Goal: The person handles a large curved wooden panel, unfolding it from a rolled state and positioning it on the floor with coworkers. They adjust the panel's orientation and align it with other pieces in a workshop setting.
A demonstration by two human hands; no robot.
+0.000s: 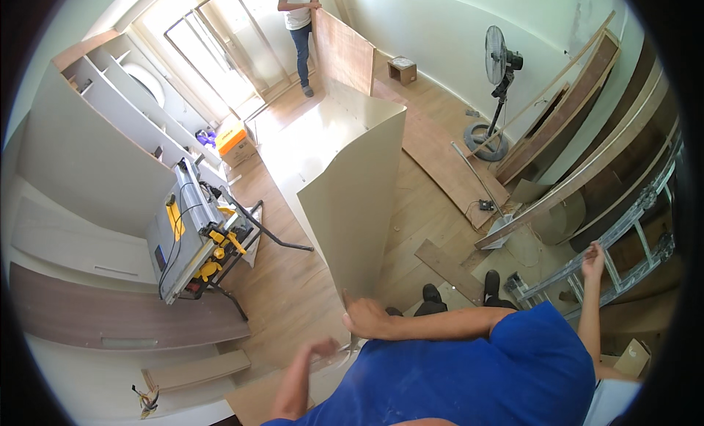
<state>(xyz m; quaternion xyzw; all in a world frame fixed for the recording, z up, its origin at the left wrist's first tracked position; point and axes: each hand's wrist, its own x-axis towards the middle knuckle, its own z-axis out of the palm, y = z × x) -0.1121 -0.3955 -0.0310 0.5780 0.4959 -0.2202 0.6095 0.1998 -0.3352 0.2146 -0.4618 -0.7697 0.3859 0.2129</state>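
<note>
Blue shirt (469, 374) below me, I seem to be steadying the big pale sheet (356, 220) ahead, right fingers (355, 321) curled around its near end, left fingers (323, 346) too blurry to tell, and next probably needs a firm hold.

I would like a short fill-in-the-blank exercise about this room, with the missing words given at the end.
1. The right hand holds the near end of the pale sheet, and the sleeve on that arm is coloured ____.
2. In this view, the saw is left of the sheet, while the fan is to its ____.
3. The top of the carton at left is coloured ____.
4. The far worker wears a shirt coloured ____.

Missing words: blue; right; orange; white.
</note>
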